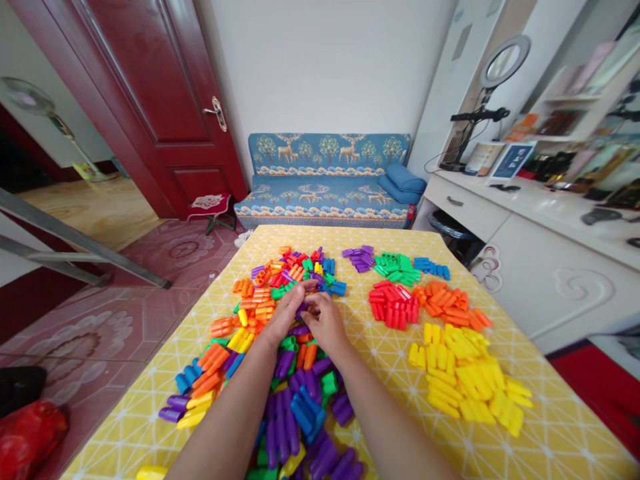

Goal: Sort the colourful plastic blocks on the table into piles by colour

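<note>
My left hand point(291, 308) reaches over a mixed heap of plastic tube-shaped building pieces point(260, 303), its fingers stretched towards the right. Close beside it, my right hand point(325, 323) has its fingers curled in. A bit of purple shows between the hands, but whether a piece is gripped there is hidden. Beneath the wrists and forearms lie purple pieces point(283, 427), blue pieces point(306, 412) and green ones, loosely mixed. Orange pieces point(213, 360) and yellow pieces point(241, 340) lie on the heap's left side.
Sorted by colour on the table's right are yellow point(465, 373), red point(394, 305), orange point(450, 303), green point(397, 268), purple point(359, 259) and blue pieces point(433, 268). A yellow patterned cloth point(385, 413) covers the table. Beyond stands a blue sofa point(320, 193); a white dresser point(540, 253) is right.
</note>
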The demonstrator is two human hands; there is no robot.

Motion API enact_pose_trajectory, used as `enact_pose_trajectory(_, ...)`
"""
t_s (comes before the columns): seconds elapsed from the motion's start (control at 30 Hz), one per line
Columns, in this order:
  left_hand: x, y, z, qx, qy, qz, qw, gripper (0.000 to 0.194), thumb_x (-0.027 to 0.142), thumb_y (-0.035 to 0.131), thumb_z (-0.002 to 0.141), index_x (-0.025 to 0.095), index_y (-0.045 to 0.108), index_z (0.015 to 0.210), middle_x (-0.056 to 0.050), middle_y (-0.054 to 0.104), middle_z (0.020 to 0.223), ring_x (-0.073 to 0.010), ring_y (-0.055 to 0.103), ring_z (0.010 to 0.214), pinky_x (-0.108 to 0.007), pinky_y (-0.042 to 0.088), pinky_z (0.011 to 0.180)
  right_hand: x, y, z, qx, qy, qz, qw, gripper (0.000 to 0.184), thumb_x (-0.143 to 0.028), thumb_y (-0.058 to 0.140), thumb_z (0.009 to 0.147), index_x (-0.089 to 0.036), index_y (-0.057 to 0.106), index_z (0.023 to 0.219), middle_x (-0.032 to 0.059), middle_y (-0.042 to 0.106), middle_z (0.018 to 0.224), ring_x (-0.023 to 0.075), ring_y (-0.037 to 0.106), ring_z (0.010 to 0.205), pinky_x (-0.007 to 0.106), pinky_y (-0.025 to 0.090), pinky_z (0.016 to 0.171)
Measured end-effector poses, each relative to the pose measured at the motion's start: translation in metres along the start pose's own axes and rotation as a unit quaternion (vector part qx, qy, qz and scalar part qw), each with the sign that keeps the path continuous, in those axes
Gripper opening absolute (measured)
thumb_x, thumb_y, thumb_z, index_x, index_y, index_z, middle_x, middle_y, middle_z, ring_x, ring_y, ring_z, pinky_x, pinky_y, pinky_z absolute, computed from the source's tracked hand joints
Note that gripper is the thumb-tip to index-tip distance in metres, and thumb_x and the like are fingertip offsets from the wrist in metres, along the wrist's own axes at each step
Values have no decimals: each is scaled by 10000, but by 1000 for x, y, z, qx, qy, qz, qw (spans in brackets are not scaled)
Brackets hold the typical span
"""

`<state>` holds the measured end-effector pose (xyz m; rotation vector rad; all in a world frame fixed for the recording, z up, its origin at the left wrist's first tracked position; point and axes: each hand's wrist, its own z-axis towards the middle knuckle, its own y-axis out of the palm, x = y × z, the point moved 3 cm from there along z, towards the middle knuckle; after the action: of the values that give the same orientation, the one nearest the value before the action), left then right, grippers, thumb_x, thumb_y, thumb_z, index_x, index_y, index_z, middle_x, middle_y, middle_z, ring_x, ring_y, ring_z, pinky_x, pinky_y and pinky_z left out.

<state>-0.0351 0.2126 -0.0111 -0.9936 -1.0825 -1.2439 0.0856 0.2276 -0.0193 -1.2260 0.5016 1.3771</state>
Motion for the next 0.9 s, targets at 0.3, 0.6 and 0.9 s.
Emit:
enact_pose_trajectory(0.3, 24, 9, -6, -39, 37, 66, 996, 520, 575, 473, 897, 206, 637, 1223, -93, 594, 1319, -286, 477, 1286, -421, 312, 1123, -3, -1, 0, 3, 0, -3, 1000, 298, -104, 619, 747, -214, 650, 1022, 17, 568, 930, 155, 579, 766, 287, 501, 688)
enact_pose_trajectory(0.6, 12, 5, -3, 21, -1, 11, 1000, 606, 665, 459, 852, 178, 697, 1123, -120, 656, 1210, -308, 535, 1213, -421, 402, 1035, -6, -5, -4, 16, 18, -2, 1000, 105, -146, 652, 713, -209, 591, 771, -12, 586, 815, 155, 575, 726, 293, 475, 700)
enact_pose_trajectory(0.9, -14, -2, 7, 75, -38, -85, 993, 703, 742, 450, 803, 135, 708, 1046, -164, 659, 1196, -315, 591, 1123, -432, 501, 885, 20, -76, 57, 185, 82, -144, 969, 191, -318, 584, 823, -177, 649, 935, 53, 709, 896, 181, 643, 791, 293, 488, 727)
